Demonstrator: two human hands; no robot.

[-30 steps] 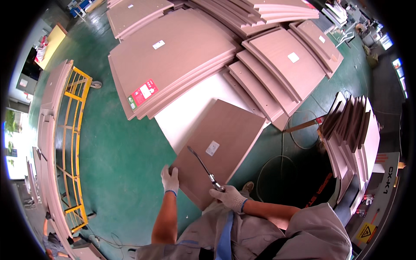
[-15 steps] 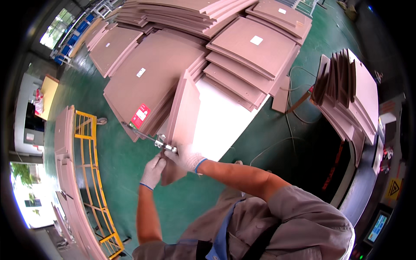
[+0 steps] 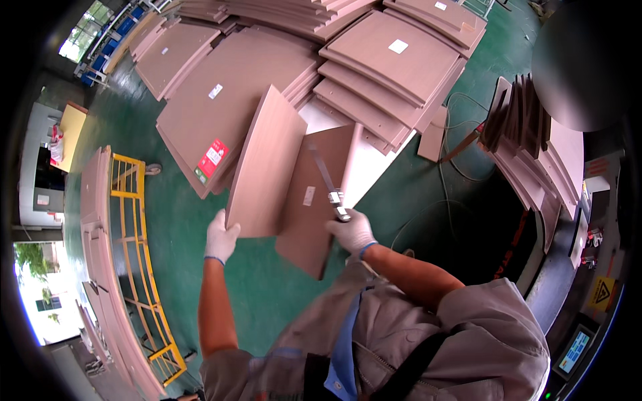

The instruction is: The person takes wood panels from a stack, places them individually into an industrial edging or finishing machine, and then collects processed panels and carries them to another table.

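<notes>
In white work gloves, my hands part two flat brown panels. My left hand [image 3: 222, 235] is closed on the lower left corner of the wood-grain panel [image 3: 267, 167], which stands tilted on edge. On the other side, my right hand [image 3: 354, 232] is closed round a metal caliper [image 3: 336, 198]; its long beam lies across the face of the darker brown panel [image 3: 307, 220]. That panel bears a small white label. My right fingers are at its right edge, and whether they also grip it is hidden. Behind both panels shows a white surface [image 3: 374, 167].
Stacks of brown panels [image 3: 381, 57] lie ahead, and a large panel [image 3: 227, 100] with a red label lies left of them. A yellow-framed cart [image 3: 142, 267] stands at the left. More panels [image 3: 528, 147] lean at the right, near loose cables [image 3: 443, 180]. A blurred grey shape fills the upper right.
The panels have swung apart, showing the darker panel's labelled face. My right hand moved right with the caliper, and my left hand shifted slightly up and left.
</notes>
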